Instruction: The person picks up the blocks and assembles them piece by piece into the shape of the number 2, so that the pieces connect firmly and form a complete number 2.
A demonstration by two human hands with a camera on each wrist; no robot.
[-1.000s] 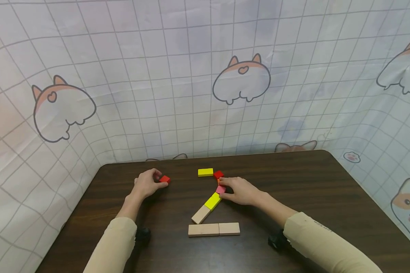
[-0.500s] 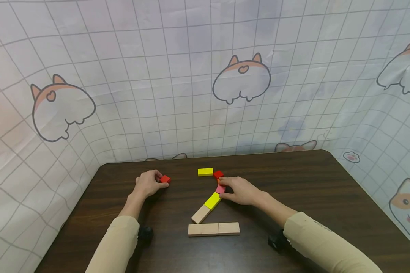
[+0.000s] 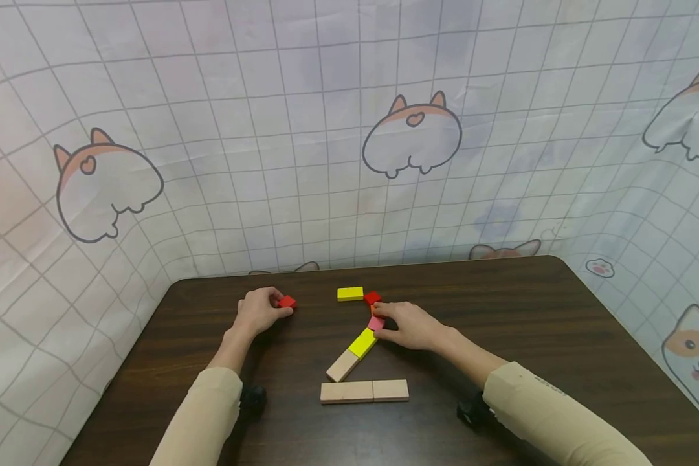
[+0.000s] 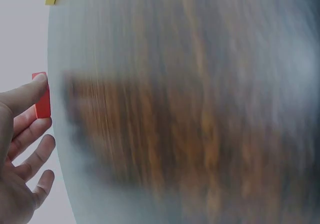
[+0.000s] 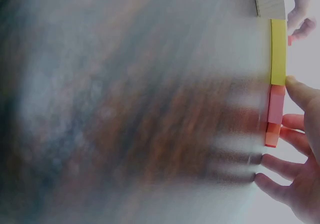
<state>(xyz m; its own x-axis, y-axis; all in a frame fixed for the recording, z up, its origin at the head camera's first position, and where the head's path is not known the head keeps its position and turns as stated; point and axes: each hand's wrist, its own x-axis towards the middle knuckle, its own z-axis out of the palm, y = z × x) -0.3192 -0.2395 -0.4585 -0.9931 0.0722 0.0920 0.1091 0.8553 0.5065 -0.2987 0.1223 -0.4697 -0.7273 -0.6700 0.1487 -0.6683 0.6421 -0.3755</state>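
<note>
A small red wooden block [image 3: 288,302] is pinched between the thumb and fingers of my left hand [image 3: 258,312] at the table's back left. The left wrist view shows this red block [image 4: 42,99] upright under the thumb. My right hand [image 3: 412,327] rests at a bent row of blocks, its fingers extended. Its thumb touches near where the yellow block [image 5: 278,51] meets the pink block [image 5: 276,105]; other fingertips lie by the orange block [image 5: 273,133], partly hidden in the head view. Another red block [image 3: 373,298] ends the row, beside a second yellow block [image 3: 350,294].
A plain wooden block [image 3: 342,366] forms the near end of the bent row. Closer to me, two plain wooden blocks [image 3: 347,392] lie end to end on the dark wooden table [image 3: 524,310]. A patterned cloth [image 3: 326,213] hangs behind the table's back edge.
My left hand has closed its fingers on the red block and shifted it slightly right and back. The right hand and the row of blocks stay put.
</note>
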